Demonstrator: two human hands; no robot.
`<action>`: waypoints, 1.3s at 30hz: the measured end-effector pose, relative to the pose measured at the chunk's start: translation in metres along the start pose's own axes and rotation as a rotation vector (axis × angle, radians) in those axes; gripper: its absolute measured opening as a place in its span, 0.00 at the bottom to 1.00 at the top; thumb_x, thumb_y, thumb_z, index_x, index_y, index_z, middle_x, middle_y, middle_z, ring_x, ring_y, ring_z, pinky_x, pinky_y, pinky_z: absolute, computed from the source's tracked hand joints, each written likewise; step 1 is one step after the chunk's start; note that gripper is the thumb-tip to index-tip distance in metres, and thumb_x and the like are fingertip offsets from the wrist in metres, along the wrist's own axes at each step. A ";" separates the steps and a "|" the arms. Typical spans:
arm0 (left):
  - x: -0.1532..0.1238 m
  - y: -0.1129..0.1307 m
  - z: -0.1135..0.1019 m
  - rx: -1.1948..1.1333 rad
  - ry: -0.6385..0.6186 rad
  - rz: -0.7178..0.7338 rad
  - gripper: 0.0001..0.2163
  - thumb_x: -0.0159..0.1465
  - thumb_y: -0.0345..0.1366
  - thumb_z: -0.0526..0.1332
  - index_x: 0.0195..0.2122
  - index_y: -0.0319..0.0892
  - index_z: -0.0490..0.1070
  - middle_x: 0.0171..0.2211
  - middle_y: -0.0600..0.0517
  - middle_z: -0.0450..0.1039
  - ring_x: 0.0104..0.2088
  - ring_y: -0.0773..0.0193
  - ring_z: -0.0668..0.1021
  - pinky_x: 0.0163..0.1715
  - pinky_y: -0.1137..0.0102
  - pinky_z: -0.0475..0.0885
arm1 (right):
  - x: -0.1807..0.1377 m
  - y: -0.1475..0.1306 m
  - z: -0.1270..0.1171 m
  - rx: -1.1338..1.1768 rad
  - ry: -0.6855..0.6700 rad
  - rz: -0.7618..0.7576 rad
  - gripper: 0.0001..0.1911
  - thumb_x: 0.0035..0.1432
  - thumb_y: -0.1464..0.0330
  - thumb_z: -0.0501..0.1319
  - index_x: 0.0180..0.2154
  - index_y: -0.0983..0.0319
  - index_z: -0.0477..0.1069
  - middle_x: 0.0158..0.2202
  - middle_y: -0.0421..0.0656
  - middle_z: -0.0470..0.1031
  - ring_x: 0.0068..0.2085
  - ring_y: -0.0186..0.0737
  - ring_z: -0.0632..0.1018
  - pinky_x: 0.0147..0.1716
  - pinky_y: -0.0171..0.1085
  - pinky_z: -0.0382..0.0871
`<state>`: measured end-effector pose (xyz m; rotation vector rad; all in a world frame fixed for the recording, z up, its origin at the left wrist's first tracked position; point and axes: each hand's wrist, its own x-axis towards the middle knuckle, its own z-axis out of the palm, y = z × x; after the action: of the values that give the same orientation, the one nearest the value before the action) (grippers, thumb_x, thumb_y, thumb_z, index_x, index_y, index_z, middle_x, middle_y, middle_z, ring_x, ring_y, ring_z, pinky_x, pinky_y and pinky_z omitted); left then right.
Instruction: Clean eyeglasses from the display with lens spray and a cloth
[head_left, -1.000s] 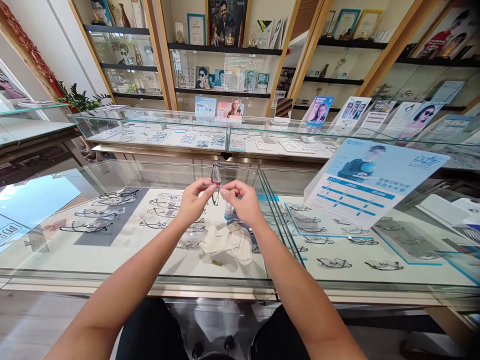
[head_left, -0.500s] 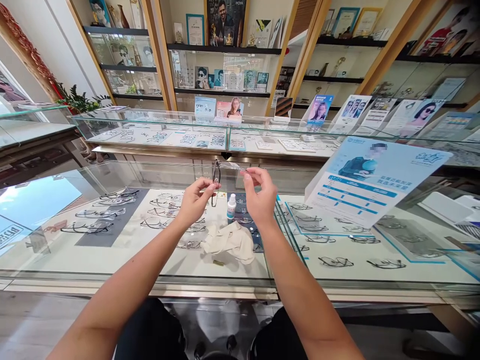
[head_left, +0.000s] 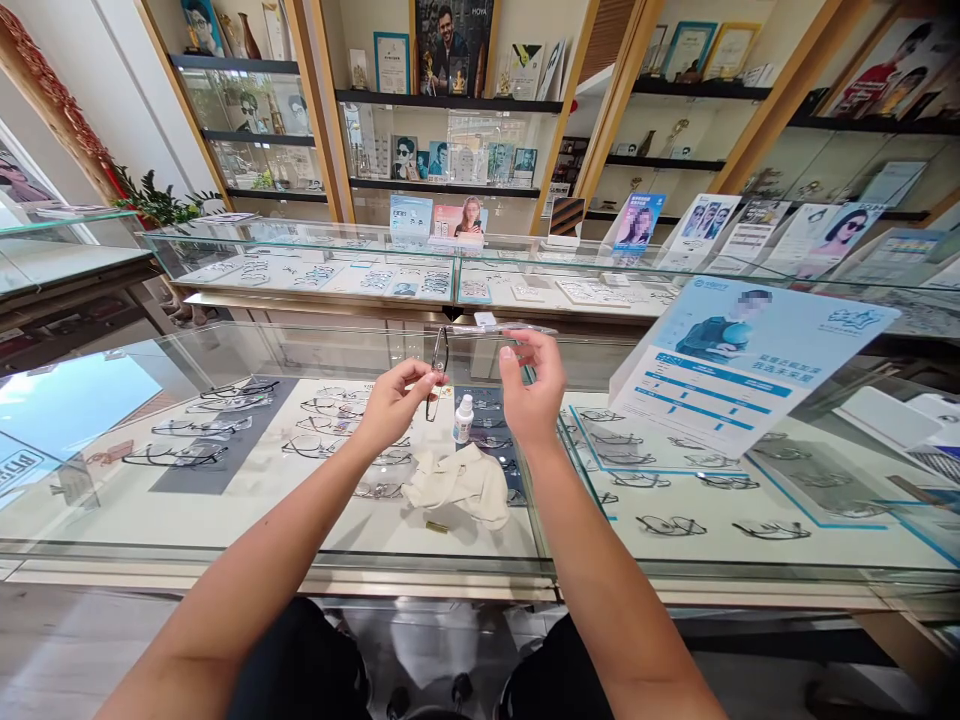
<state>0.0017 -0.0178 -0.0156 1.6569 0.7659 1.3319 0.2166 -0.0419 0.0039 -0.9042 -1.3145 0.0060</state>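
A pair of glasses [head_left: 438, 370] with a dark frame is held up above a glass counter [head_left: 225, 555]. My left hand [head_left: 394, 405] pinches the frame front at its lower edge. My right hand [head_left: 534, 392] is raised beside it, fingers curled, with fingertips on the unfolded temple arm [head_left: 499, 329] that stretches out to the right. Below the hands, on the counter, stand a small white bottle [head_left: 463, 419] and a crumpled pale cloth [head_left: 459, 484].
Rows of spectacle frames [head_left: 202, 425] lie inside the glass case under the counter. A slanted blue-and-white leaflet stand [head_left: 739, 365] sits at the right. Another display case [head_left: 420, 270] and wall shelves with pictures stand behind. My dark-trousered knees are below the counter edge.
My right hand moved right and up from the frame, swinging the temple arm out until it points right. The left hand kept its pinch on the frame front.
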 end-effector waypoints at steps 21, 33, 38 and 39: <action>0.001 0.003 0.004 -0.121 0.140 0.054 0.20 0.65 0.56 0.74 0.39 0.43 0.79 0.44 0.44 0.83 0.51 0.53 0.84 0.46 0.61 0.85 | -0.018 0.005 0.016 -0.155 -0.162 -0.061 0.15 0.61 0.69 0.65 0.49 0.56 0.66 0.55 0.51 0.75 0.58 0.53 0.77 0.57 0.52 0.73; 0.011 0.005 -0.005 -0.244 0.290 0.084 0.23 0.61 0.58 0.77 0.39 0.43 0.78 0.44 0.45 0.84 0.46 0.57 0.85 0.48 0.58 0.87 | -0.021 0.004 0.015 -0.372 -0.250 0.022 0.25 0.54 0.72 0.62 0.54 0.56 0.67 0.56 0.51 0.75 0.57 0.58 0.73 0.56 0.55 0.68; 0.007 0.007 -0.004 -0.210 0.207 0.088 0.20 0.63 0.55 0.77 0.38 0.43 0.78 0.48 0.44 0.82 0.52 0.55 0.83 0.49 0.58 0.86 | -0.019 -0.007 0.012 -0.333 -0.244 -0.079 0.19 0.59 0.70 0.64 0.53 0.57 0.72 0.54 0.50 0.79 0.58 0.57 0.75 0.58 0.55 0.68; 0.005 0.008 -0.003 -0.197 0.180 0.099 0.19 0.64 0.54 0.76 0.37 0.43 0.78 0.51 0.43 0.80 0.55 0.53 0.82 0.50 0.58 0.86 | -0.019 -0.010 0.012 -0.314 -0.266 -0.116 0.16 0.62 0.67 0.65 0.52 0.56 0.73 0.54 0.49 0.80 0.58 0.57 0.76 0.59 0.55 0.68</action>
<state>-0.0004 -0.0160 -0.0058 1.4492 0.6397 1.5902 0.1958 -0.0514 -0.0065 -1.1184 -1.6444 -0.1808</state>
